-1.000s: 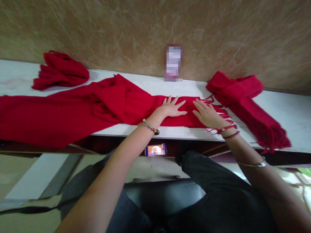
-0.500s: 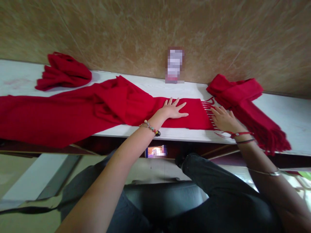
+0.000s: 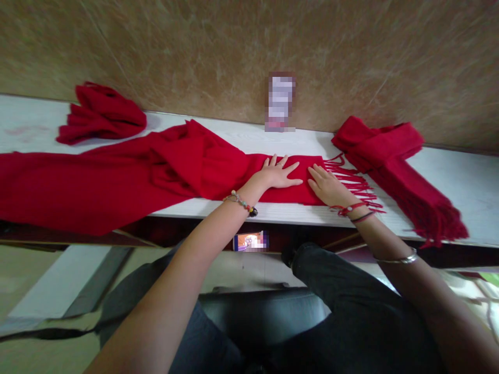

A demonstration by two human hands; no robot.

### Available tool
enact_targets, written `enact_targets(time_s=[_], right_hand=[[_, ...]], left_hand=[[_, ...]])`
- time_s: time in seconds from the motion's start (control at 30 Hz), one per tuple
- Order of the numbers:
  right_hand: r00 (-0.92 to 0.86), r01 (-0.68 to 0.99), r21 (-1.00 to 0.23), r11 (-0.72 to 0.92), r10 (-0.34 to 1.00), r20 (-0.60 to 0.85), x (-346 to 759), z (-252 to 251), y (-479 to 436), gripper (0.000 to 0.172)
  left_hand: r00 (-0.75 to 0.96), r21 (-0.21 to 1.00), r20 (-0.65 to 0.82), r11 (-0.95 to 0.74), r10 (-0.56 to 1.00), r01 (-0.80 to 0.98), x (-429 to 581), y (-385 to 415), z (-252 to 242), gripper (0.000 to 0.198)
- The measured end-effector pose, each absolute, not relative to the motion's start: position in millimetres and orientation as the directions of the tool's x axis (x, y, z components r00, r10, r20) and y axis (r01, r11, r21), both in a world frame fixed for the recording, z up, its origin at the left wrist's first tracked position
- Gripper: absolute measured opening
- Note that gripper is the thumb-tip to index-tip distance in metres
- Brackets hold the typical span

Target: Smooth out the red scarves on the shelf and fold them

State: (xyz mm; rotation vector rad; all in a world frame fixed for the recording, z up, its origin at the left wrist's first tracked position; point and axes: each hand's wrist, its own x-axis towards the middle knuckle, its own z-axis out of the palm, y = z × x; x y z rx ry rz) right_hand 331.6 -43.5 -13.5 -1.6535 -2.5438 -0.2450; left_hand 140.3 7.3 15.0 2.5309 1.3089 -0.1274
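Observation:
A long red scarf [image 3: 171,171] lies along the white tabletop, bunched in its middle and flat at its right end, where fringe [image 3: 354,182] spreads out over the white surface. My left hand [image 3: 278,174] rests on the flat part, palm down with fingers spread. Just to its right, my right hand [image 3: 327,184] lies flat near the fringed edge, its fingers stretched out. Neither hand grips the cloth. The scarf's left part hangs over the table's front edge.
A second red scarf [image 3: 390,150], folded across itself, lies at the right. At the back left sits a bunched red cloth [image 3: 103,114]. A blurred-out object [image 3: 280,101] stands against the brown wall [image 3: 195,57]. Below the tabletop lies a lit phone [image 3: 249,242].
My right hand has moved left from the fringe onto the flat end of the scarf. The fringe now lies spread farther to the right. My left hand has stayed in place.

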Motion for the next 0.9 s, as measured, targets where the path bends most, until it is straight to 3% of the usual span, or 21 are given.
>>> enact_targets(time_s=[0.23,0.4,0.9], right_hand=[[-0.267,0.951,-0.056,0.303,0.901,0.342,313,-4,-26,0.047],[-0.323,0.94,-0.025,0.341,0.91,0.259,309,-15,-18,0.045],[-0.329,0.942,0.021,0.335,0.909,0.257,324,-17,-19,0.046]], left_hand=[[0.589,0.218,-0.202,-0.55,0.783,0.806,142,8,14,0.08],[0.581,0.217,-0.237,-0.54,0.779,0.813,139,6,17,0.087],[0.552,0.202,-0.199,-0.518,0.81,0.831,136,3,13,0.074]])
